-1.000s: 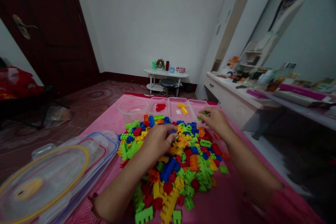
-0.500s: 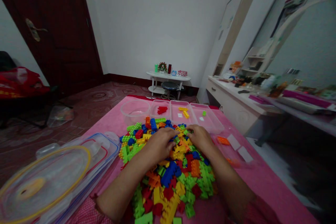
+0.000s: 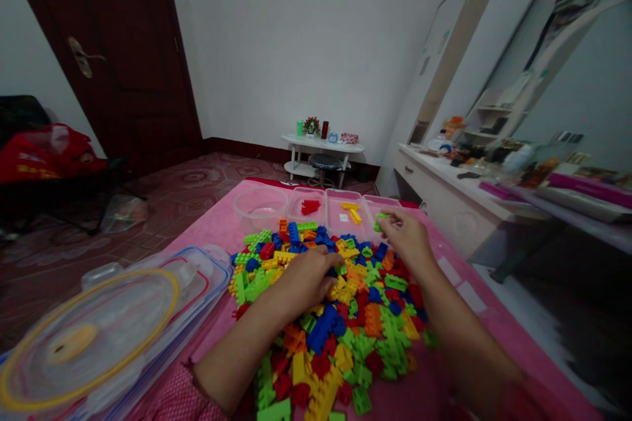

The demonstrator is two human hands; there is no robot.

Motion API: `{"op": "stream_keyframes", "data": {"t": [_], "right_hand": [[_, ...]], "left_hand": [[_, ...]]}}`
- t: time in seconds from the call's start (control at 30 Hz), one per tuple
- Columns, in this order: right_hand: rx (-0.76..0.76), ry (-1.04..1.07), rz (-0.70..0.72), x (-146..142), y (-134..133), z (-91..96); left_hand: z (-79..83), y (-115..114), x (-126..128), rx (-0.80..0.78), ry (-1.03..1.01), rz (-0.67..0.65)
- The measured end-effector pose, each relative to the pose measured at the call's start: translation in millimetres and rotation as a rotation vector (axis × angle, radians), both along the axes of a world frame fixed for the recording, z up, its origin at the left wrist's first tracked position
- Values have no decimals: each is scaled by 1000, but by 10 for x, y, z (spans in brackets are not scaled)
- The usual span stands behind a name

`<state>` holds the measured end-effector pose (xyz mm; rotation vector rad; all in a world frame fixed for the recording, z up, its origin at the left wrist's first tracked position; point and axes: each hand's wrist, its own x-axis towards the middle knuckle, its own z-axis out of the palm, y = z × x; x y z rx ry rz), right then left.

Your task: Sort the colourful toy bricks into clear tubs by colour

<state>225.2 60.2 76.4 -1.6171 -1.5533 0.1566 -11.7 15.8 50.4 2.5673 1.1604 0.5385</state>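
A mixed heap of toy building blocks [image 3: 326, 329] in red, yellow, green, blue and orange covers the middle of the pink-covered table. My left hand [image 3: 309, 274] rests on the heap, its fingers bent round a small green building block [image 3: 341, 270] that shows partly at the fingertips. Out over the rightmost clear box [image 3: 388, 201], my right hand [image 3: 409, 235] pinches a green building block [image 3: 379, 218]. That hand covers much of this box.
Left of that box stand a clear box [image 3: 340, 231] with yellow blocks, another [image 3: 292, 210] with red blocks, and a round tub [image 3: 257, 229]. Stacked lids [image 3: 148, 335] lie at the table's left side. White labels [image 3: 471, 296] lie to the right.
My right hand has left the heap and moved forward and right to the rightmost box with a green block. My left hand stays on the heap. The view has shifted slightly.
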Motion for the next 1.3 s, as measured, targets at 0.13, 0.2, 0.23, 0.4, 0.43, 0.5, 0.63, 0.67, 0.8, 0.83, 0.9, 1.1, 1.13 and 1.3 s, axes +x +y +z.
{"op": "stream_keyframes", "data": {"t": [0.13,0.2,0.23,0.4,0.43,0.5,0.63,0.67,0.8,0.83,0.9,1.1,1.13,1.3], "right_hand": [[108,-51,-76,116,72,9],[43,-23,16,24,-20,-74],[-5,-2,78,-41,-83,-130],[-159,10,248,-293,-324,-345],[-169,8,261,-309,-338,-356],[-182,25,282,-317,-342,-356],[-188,20,314,-329,-343,-344],[-188,5,321,-340,-350,-345],[-202,-49,342,-404,-395,-340],[-204,-51,347,-418,-405,-334],[-207,-40,358,-438,-419,-318],[-217,4,385,-462,-436,-303],[-217,-1,390,-462,-434,-309],[-235,-32,385,-445,-440,-284]], "left_hand": [[48,25,-32,-3,-21,-53],[92,82,-100,-30,-55,-76],[117,122,-152,-38,-71,-57],[215,327,-578,72,-23,468],[224,350,-673,67,14,577],[226,379,-830,3,97,699],[149,414,-915,-68,141,707],[113,426,-890,-45,111,692],[-38,467,-742,6,32,560],[-62,471,-721,-16,34,519],[-79,470,-717,-70,35,438],[58,411,-877,-231,70,206],[85,392,-896,-244,95,203],[210,293,-919,-203,143,248]]}}
